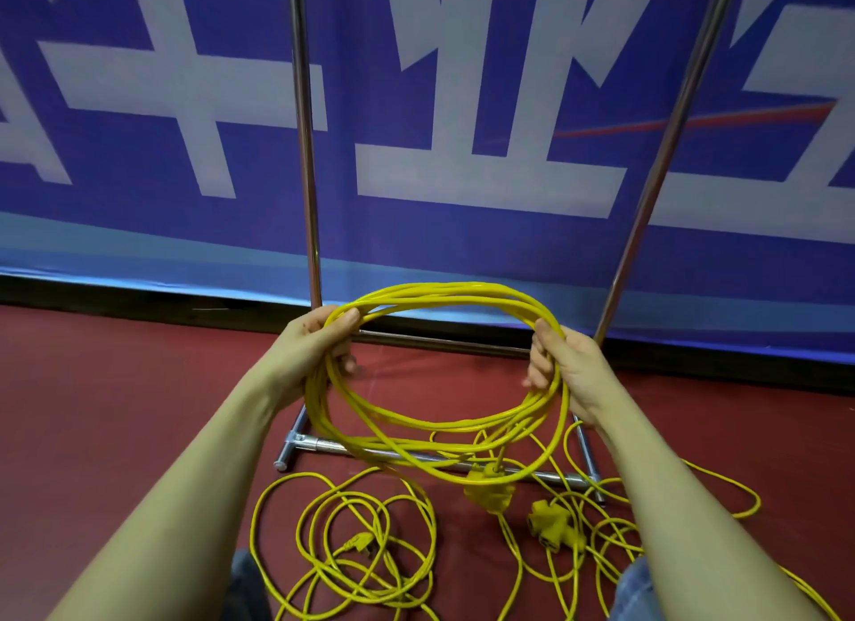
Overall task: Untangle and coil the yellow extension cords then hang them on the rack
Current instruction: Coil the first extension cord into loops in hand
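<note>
A coiled yellow extension cord (439,380) of several bundled loops is held in the air in front of the rack (305,158). The left hand (314,347) is curled round the coil's left side, thumb laid over the strands; the right hand (562,370) is curled round its right side. The coil is seen as a wide oval, its long axis running left to right, parallel to the rack's lower crossbar. Its far edge is raised toward the rack's uprights and its near edge sags toward the rack's base bar. A yellow socket end (489,488) hangs from the near edge, pointing down.

Loose yellow cords (342,546) are spread in tangled loops on the red floor (115,389), on the near side of the rack's base. A yellow plug (358,541) lies among them, and a yellow multi-socket block (553,523) lies to the right of it, near the base's right end.

The rack is made of shiny metal tubes. Behind it, a blue banner (486,232) with large white characters is hung along the wall, with a dark strip at its foot.
</note>
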`<state>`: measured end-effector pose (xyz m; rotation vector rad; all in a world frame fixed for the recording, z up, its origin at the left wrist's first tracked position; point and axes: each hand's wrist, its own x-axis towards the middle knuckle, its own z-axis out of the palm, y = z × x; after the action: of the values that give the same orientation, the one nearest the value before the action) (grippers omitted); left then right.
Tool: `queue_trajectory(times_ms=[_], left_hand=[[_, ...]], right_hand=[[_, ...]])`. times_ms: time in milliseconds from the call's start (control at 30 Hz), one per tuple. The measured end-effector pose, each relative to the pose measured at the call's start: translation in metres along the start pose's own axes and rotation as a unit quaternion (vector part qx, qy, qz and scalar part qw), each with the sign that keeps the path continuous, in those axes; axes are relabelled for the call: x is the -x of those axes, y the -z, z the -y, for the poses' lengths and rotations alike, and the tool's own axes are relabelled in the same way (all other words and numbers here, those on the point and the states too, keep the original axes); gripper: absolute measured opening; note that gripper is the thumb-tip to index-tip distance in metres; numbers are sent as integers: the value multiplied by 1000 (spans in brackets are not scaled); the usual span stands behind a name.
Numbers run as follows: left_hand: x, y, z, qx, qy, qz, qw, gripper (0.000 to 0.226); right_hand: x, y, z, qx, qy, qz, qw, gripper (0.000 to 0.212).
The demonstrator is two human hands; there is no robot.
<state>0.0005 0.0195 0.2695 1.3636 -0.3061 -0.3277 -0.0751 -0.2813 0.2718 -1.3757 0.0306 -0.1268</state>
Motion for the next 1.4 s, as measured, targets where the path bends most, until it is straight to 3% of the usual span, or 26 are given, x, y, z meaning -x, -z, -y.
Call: queue_trajectory(times_ms=[100,267,467,633,833,967,1100,1233,1400], left_hand=[[-1,-9,0,-12,25,-9,1000,24],[4,-6,-3,-63,64,-5,996,26],[4,-6,-2,6,19,-24,1000,41],[4,-12,-9,87,28,-41,995,33],[3,-9,-7,7,29,-66,997,35],[4,-5,-4,-41,25,-85,995,35],[7,-7,0,-19,30,-93,995,35],[6,-15,4,-28,10,-128,991,38],[4,-14,5,-59,-7,-201,978,37]], right_hand=[[-4,-5,0,29,13,-94,995,33],[-7,-4,-2,96,42,-162,981,31],[-8,6,-2,143,35,-152,977,34],[-5,3,-2,106,31,-147,983,39],[-3,7,-3,28,-10,-96,995,41],[-2,10,-2,-32,-3,-37,999,30],[0,17,-2,-23,-17,11,1000,50],[0,7,-2,-3,-14,-59,998,39],[-3,-3,-7,106,19,-167,980,46]])
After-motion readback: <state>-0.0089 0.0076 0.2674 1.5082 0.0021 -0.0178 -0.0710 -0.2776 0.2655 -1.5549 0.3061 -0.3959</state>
